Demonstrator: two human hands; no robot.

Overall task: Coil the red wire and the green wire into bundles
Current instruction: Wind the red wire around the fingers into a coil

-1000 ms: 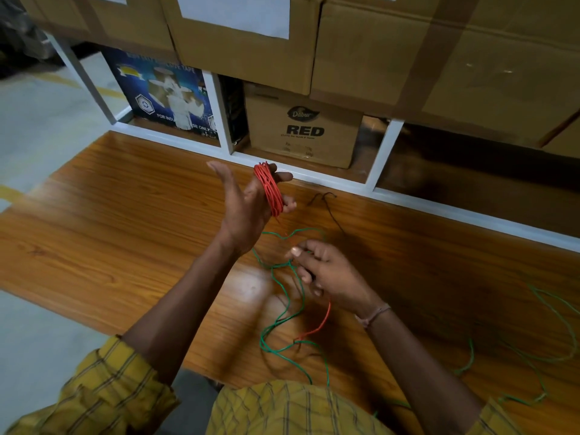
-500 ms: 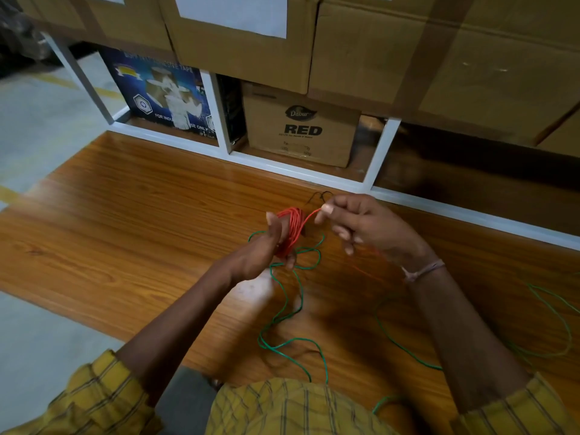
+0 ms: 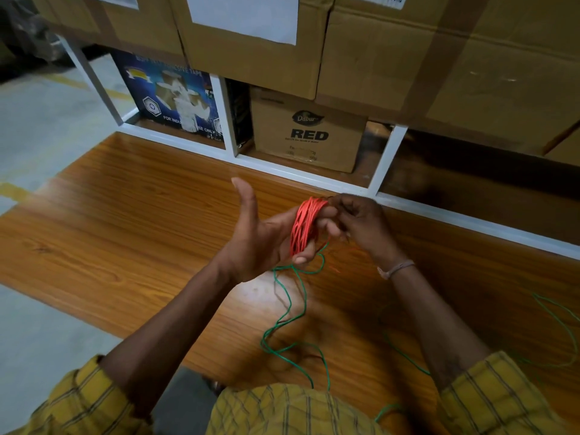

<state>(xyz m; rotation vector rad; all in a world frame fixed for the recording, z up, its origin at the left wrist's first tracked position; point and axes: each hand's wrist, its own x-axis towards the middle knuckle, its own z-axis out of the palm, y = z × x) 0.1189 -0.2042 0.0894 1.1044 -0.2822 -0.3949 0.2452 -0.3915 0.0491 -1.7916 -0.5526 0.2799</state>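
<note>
Stacked brown cardboard cartons fill a white metal rack at the back of the head view, and in front of it lies the glossy orange-brown wooden surface where the work goes on. Above that surface the left hand is raised with its thumb standing up and its four fingers held together as a former; the thin red wire is wound round those fingers in a thick coil. The right hand is touching the coil's far side, its fingers curled and pinching what looks like the last of the red wire, though the exact pinch is too dark to make out. The thin green wire lies loose in slack loops on the surface below the hands, trailing off to the right. Judging by this, the red bundle is nearly finished and the green one is not yet begun. The next move probably calls for securing the red tail around or under the coil, then sliding the bundle off the fingers without letting the turns spring apart.
</note>
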